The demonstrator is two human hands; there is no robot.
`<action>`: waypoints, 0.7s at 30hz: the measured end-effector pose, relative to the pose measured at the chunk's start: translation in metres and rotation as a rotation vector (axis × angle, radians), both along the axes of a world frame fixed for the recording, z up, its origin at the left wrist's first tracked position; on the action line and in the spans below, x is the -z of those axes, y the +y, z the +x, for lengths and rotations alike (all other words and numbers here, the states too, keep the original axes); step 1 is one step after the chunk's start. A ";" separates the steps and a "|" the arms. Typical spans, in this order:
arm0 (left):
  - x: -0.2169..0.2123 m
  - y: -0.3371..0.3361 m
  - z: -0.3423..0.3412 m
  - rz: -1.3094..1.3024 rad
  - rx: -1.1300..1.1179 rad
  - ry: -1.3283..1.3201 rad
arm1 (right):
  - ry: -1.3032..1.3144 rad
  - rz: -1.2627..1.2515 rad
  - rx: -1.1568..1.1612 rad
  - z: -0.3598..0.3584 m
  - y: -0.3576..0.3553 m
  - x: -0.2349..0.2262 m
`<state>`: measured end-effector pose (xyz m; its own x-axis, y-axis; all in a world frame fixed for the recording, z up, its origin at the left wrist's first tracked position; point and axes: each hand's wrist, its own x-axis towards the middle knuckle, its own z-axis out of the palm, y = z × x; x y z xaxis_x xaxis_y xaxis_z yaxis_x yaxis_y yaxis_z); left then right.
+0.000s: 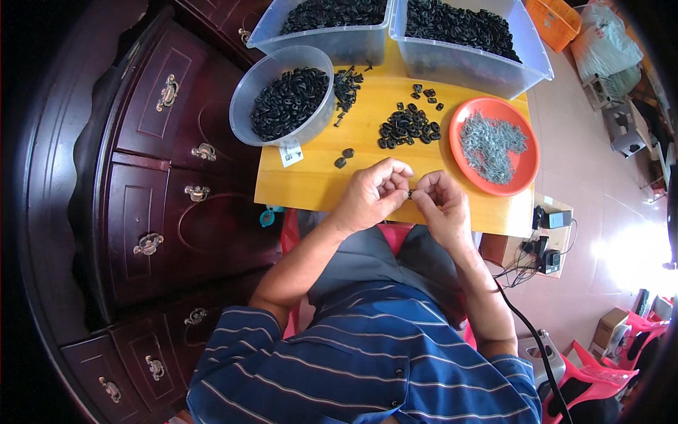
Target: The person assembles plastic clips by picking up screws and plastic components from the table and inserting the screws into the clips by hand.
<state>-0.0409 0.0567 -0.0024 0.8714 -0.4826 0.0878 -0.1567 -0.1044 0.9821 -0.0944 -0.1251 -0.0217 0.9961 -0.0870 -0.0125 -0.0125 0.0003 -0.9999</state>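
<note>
Right hand [446, 208] pinches black part [411, 193] at its 10 o'clock — pointing, long axis unreadable; left hand's [371, 192] 3 o'clock — left's grip: can't tell.

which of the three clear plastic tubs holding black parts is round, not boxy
The round clear plastic tub, lowest in the picture; the left rectangular tub and right rectangular tub have corners.

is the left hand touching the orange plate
Apart: the head view shows a strip of yellow table between the left hand and the plate.
</note>
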 end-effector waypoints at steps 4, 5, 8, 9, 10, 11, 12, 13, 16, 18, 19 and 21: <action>0.001 0.007 0.007 -0.030 0.029 0.015 | 0.001 0.100 -0.007 0.000 -0.001 -0.006; 0.000 0.011 0.011 -0.025 0.032 0.010 | 0.013 0.133 -0.008 0.001 -0.003 -0.007; -0.003 0.021 0.028 0.164 -0.027 -0.054 | 0.017 0.199 0.009 0.002 -0.010 -0.008; -0.004 0.021 0.032 0.321 -0.089 -0.188 | 0.011 0.228 0.025 0.002 -0.011 -0.008; -0.004 0.022 0.035 0.479 -0.152 -0.323 | 0.010 0.232 0.028 0.003 -0.012 -0.009; 0.000 0.021 0.039 0.549 -0.179 -0.382 | 0.009 0.224 0.032 0.003 -0.013 -0.010; 0.005 0.019 0.040 0.551 -0.176 -0.383 | 0.009 0.216 0.035 0.003 -0.014 -0.010; 0.008 0.015 0.042 0.621 -0.215 -0.515 | 0.008 0.219 0.038 0.003 -0.014 -0.010; 0.011 0.010 0.039 0.741 -0.250 -0.639 | 0.006 0.219 0.038 0.004 -0.014 -0.009; 0.013 0.010 0.035 0.791 -0.248 -0.629 | 0.005 0.237 0.044 0.003 -0.014 -0.010; 0.016 0.012 0.032 0.756 -0.248 -0.644 | 0.006 0.238 0.044 0.003 -0.014 -0.010; 0.018 0.016 0.028 0.723 -0.249 -0.659 | 0.013 0.211 0.041 0.004 -0.014 -0.010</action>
